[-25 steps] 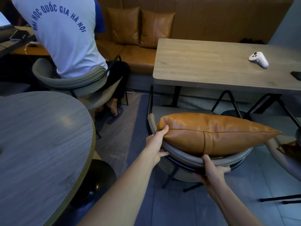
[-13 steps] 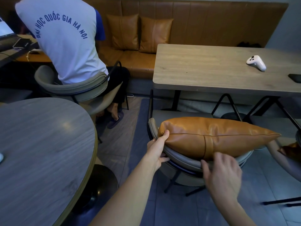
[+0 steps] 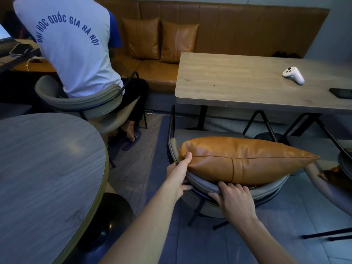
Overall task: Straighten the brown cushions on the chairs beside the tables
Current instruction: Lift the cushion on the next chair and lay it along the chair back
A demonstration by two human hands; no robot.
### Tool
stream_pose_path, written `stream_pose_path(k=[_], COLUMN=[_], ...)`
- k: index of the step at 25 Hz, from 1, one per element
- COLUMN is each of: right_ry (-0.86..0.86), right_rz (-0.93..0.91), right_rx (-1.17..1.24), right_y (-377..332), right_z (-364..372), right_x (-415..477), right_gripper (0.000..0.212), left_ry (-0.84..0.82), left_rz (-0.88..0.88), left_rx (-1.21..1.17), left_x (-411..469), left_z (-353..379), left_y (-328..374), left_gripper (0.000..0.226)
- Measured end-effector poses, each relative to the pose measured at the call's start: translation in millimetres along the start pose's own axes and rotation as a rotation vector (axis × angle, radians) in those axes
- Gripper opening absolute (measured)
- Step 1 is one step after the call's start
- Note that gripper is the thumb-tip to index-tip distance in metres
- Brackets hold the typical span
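A brown leather cushion (image 3: 243,159) lies lengthwise against the curved backrest of a grey chair (image 3: 202,182) pulled up to the rectangular table (image 3: 238,82). My left hand (image 3: 179,173) grips the cushion's left corner, thumb on top, fingers curled over the backrest edge. My right hand (image 3: 233,201) clasps the grey backrest rim just under the cushion's middle seam. Another brown cushion (image 3: 335,176) shows partly on the chair at the right edge.
A round grey table (image 3: 43,178) fills the left foreground. A person in a white shirt (image 3: 76,44) sits on a chair ahead left. Two cushions (image 3: 160,40) stand on the brown bench. On the rectangular table lie a white controller (image 3: 293,75) and a dark phone (image 3: 342,93).
My right hand lifted off the backrest, swung over, then came down again to clasp the chair's rim under the cushion. The left hand kept its hold on the cushion corner.
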State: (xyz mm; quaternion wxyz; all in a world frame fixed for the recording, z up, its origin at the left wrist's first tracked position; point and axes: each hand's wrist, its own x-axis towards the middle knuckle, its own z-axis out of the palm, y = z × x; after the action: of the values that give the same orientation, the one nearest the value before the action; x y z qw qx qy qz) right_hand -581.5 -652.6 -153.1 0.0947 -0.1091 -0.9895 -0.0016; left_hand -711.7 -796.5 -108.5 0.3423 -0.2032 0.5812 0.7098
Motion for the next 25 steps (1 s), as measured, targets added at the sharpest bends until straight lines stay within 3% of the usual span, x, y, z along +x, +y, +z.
stream_pose_path(k=[10, 15, 19, 25], right_ry=[0.016, 0.01, -0.007, 0.011], right_rz=[0.0, -0.02, -0.029, -0.03], right_rx=[-0.053, -0.061, -0.07, -0.058], right_y=[1, 5, 4, 7], right_z=[3, 2, 2, 2], right_x=[-2, -1, -1, 2], right_gripper=[0.037, 0.049, 0.042, 0.049], left_ry=[0.009, 0.017, 0.006, 0.006], left_rz=[-0.002, -0.015, -0.03, -0.027], left_rx=[0.014, 0.017, 0.0, 0.013], left_x=[-6, -8, -11, -8], left_z=[3, 6, 4, 6], left_y=[5, 4, 2, 9], left_gripper=[0.062, 0.066, 0.066, 0.07])
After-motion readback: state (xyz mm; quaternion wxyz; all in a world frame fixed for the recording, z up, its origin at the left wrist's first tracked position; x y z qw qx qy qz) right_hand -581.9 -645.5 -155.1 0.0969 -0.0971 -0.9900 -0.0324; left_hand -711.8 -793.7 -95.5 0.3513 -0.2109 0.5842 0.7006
